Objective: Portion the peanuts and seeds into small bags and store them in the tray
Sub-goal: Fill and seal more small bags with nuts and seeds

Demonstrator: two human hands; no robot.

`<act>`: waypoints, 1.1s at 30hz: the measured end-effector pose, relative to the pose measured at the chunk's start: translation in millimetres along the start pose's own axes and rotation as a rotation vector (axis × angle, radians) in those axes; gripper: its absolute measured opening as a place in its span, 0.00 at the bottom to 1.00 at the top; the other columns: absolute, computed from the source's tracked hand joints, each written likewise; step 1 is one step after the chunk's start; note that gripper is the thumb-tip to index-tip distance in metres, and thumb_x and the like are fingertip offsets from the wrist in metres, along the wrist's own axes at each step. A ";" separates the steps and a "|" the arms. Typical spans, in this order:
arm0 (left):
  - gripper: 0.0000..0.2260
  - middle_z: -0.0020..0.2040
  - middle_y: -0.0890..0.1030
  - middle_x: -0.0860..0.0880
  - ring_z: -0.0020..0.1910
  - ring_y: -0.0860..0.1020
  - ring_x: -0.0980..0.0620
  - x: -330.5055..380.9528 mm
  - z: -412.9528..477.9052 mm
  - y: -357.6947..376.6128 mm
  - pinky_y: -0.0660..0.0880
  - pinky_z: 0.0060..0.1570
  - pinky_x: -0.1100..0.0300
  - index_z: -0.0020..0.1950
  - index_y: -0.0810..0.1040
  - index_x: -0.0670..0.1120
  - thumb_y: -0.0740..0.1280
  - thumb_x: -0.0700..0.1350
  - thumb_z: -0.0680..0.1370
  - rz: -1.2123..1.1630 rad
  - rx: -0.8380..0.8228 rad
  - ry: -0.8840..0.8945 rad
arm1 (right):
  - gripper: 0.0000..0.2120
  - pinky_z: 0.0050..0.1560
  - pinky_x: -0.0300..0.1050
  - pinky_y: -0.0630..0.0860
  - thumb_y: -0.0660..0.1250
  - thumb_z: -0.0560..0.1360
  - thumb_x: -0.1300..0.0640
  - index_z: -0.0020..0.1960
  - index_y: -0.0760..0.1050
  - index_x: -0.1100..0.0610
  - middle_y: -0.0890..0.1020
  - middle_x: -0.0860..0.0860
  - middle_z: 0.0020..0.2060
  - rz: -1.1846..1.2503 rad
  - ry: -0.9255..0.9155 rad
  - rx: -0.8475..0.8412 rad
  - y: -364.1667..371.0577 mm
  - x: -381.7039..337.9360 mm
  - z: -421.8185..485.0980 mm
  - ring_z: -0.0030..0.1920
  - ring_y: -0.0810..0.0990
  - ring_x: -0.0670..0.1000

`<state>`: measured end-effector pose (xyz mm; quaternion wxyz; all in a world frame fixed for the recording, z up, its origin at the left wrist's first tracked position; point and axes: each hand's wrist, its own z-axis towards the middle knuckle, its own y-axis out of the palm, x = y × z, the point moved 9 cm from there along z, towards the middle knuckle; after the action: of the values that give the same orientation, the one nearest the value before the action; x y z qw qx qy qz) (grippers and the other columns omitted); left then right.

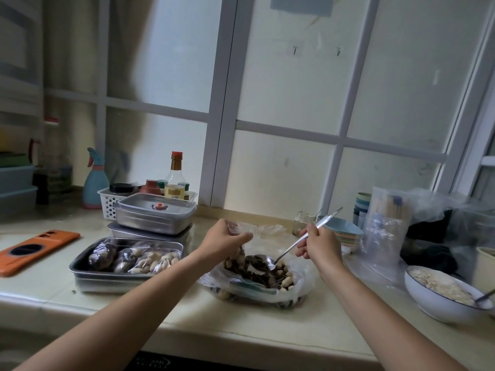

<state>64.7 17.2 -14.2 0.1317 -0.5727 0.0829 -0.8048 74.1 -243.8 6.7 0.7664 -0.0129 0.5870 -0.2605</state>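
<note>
The left hand (226, 238) pinches the gathered mouth of a small clear plastic bag (239, 255), which hangs just below the fist, partly filled with peanuts. To its right, the right hand (320, 246) curls its fingers round a long silver metal spoon (288, 249), whose bowl dips into the dark seeds and pale peanuts (257, 274) in a large clear plastic bag (301, 279). Further left, a rectangular steel tray (107, 274) holds several filled small bags (144, 259).
</note>
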 end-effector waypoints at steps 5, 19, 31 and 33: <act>0.17 0.41 0.82 0.46 0.32 0.79 0.54 -7.6 -2.2 12.0 0.76 0.34 0.60 0.55 0.72 0.41 0.77 0.41 0.73 -0.004 -0.043 -0.089 | 0.20 0.34 0.46 0.75 0.56 0.87 0.52 0.46 0.79 0.62 0.83 0.54 0.28 -0.011 0.025 -0.004 -11.1 1.2 3.9 0.29 0.82 0.53; 0.11 0.44 0.74 0.51 0.38 0.71 0.57 -0.8 -5.7 38.1 0.70 0.35 0.70 0.51 0.70 0.47 0.72 0.44 0.78 0.230 -0.167 -0.030 | 0.18 0.28 0.40 0.73 0.56 0.86 0.53 0.45 0.78 0.60 0.83 0.55 0.30 0.027 -0.020 0.151 -42.0 -51.3 15.8 0.24 0.79 0.49; 0.16 0.33 0.75 0.45 0.27 0.70 0.53 14.7 -7.8 53.7 0.69 0.30 0.62 0.39 0.72 0.44 0.72 0.51 0.79 0.245 -0.241 0.020 | 0.17 0.22 0.33 0.70 0.55 0.86 0.53 0.49 0.78 0.61 0.84 0.57 0.40 -0.102 -0.322 0.154 -20.9 -103.4 -5.8 0.28 0.82 0.53; 0.16 0.37 0.78 0.46 0.31 0.73 0.53 15.1 -9.5 53.9 0.70 0.31 0.63 0.41 0.71 0.46 0.76 0.50 0.76 0.286 -0.249 0.012 | 0.17 0.21 0.31 0.68 0.55 0.86 0.53 0.52 0.78 0.62 0.83 0.56 0.42 -0.122 -0.360 0.148 -19.1 -109.5 -9.7 0.29 0.81 0.52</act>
<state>57.3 -38.8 -19.1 0.1726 -0.5623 0.2631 -0.7647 38.8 -212.1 107.7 0.8406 -0.0384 0.4180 -0.3423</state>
